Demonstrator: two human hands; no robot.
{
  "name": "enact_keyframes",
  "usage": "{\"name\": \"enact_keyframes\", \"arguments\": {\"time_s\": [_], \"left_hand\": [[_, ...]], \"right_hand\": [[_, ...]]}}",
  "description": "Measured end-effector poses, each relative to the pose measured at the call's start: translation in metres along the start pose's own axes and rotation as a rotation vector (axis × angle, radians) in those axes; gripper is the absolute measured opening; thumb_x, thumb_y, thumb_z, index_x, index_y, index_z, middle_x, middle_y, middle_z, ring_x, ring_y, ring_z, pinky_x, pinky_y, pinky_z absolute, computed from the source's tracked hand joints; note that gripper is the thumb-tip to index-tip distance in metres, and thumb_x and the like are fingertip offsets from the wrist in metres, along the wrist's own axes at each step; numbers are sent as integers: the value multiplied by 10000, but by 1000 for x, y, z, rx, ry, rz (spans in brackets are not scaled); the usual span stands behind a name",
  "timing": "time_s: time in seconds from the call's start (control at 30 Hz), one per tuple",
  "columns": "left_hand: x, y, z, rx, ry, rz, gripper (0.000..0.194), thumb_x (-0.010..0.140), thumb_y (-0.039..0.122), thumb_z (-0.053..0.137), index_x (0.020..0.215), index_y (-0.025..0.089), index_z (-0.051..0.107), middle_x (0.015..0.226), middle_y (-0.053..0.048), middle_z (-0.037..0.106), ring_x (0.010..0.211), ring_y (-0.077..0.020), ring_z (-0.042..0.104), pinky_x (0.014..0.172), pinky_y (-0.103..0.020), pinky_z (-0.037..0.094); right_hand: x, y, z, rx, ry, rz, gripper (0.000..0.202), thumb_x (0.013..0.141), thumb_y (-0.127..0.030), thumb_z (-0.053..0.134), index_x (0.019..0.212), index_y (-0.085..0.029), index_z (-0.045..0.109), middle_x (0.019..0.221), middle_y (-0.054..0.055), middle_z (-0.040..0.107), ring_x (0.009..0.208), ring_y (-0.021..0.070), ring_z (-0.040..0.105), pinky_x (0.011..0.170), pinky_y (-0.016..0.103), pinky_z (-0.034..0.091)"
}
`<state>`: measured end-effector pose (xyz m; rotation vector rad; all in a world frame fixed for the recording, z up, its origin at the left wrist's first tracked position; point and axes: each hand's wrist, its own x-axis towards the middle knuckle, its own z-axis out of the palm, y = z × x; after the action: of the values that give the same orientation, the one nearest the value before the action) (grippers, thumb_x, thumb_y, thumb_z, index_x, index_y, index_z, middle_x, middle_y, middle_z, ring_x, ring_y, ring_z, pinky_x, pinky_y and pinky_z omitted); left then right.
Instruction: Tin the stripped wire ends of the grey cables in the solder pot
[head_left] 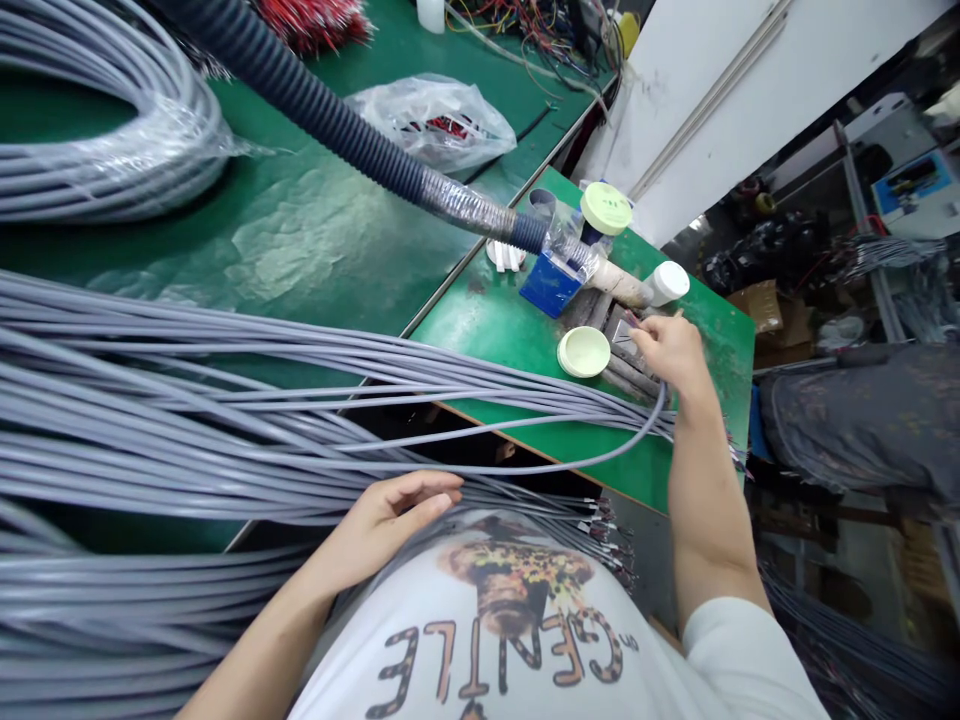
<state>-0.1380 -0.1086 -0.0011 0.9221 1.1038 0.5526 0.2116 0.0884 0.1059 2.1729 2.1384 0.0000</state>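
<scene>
Grey sheathed cable point(577, 465) arcs over the near edge of the small green table point(480, 318) up to the right hand point(671, 350), whose fingers pinch it, apparently near its hidden tip, between a shallow round cream tub point(585, 352) and the table's right edge. Relaxed and unclenched, the left hand point(405, 515) rests beside long grey cable bundles point(225, 445), off the near edge.
</scene>
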Motion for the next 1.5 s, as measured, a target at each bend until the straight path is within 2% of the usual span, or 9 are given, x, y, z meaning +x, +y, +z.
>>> {"name": "enact_keyframes", "arguments": {"time_s": [0.23, 0.77, 0.9, 1.0, 1.1, 1.2, 1.3, 1.4, 1.5], "left_hand": [[-1, 0, -1, -20, 0, -23, 357, 788, 435, 670, 1045, 188, 695, 994, -86, 734, 955, -229, 673, 862, -307, 522], [2, 3, 1, -17, 22, -20, 365, 776, 437, 681, 1038, 184, 703, 981, -93, 739, 936, -231, 680, 848, -313, 533], [1, 1, -1, 16, 9, -16, 352, 771, 429, 682, 1018, 181, 714, 965, -95, 741, 908, -236, 681, 830, -323, 539], [-1, 3, -5, -17, -63, -11, 321, 771, 422, 679, 968, 173, 729, 911, -97, 744, 862, -235, 686, 802, -333, 548], [0, 14, -2, -138, -149, 62, 305, 755, 418, 695, 909, 158, 739, 823, -98, 737, 770, -218, 681, 744, -327, 550], [12, 35, 19, -270, -256, 149, 329, 738, 404, 719, 955, 156, 724, 789, -83, 726, 691, -188, 660, 681, -308, 539], [37, 53, 57, -269, -186, 196, 320, 728, 323, 742, 1002, 166, 691, 912, -76, 719, 833, -186, 659, 776, -306, 527], [67, 60, 99, -325, -125, 344, 318, 691, 298, 773, 953, 160, 657, 1039, -90, 680, 947, -194, 637, 861, -324, 500], [88, 61, 130, -450, -162, 470, 346, 645, 302, 810, 884, 176, 594, 943, -52, 674, 895, -164, 633, 853, -308, 492]], "right_hand": [[22, 47, 32, -11, -32, 251, 294, 817, -385, 537, 808, -178, 746, 851, 108, 719, 835, 252, 647, 687, 297, 432], [35, 53, 55, 16, -68, 277, 284, 786, -361, 555, 849, -169, 755, 893, 131, 726, 871, 250, 652, 752, 308, 456], [12, 52, 41, 163, 11, 227, 291, 794, -374, 544, 703, -158, 715, 691, 66, 693, 705, 199, 628, 651, 262, 433], [-26, 42, 24, 515, 60, 136, 342, 804, -399, 544, 574, -161, 631, 515, 16, 599, 511, 138, 525, 542, 238, 389], [-70, 21, 13, 847, 17, 75, 353, 805, -419, 578, 553, -172, 603, 518, 5, 598, 475, 117, 483, 523, 235, 388], [-106, -3, 15, 1071, -41, 41, 306, 802, -401, 619, 581, -190, 639, 567, 7, 639, 525, 129, 526, 577, 252, 429], [-128, -27, 25, 1330, 19, 60, 176, 764, -361, 680, 654, -224, 701, 650, 8, 674, 620, 159, 589, 656, 295, 480], [-140, -49, 35, 1575, 122, 61, 44, 719, -293, 724, 695, -261, 742, 875, 25, 696, 877, 203, 625, 807, 346, 497], [-147, -66, 41, 1739, 110, 116, 51, 705, -260, 724, 660, -269, 744, 993, 33, 675, 1011, 223, 592, 893, 380, 479]]}}
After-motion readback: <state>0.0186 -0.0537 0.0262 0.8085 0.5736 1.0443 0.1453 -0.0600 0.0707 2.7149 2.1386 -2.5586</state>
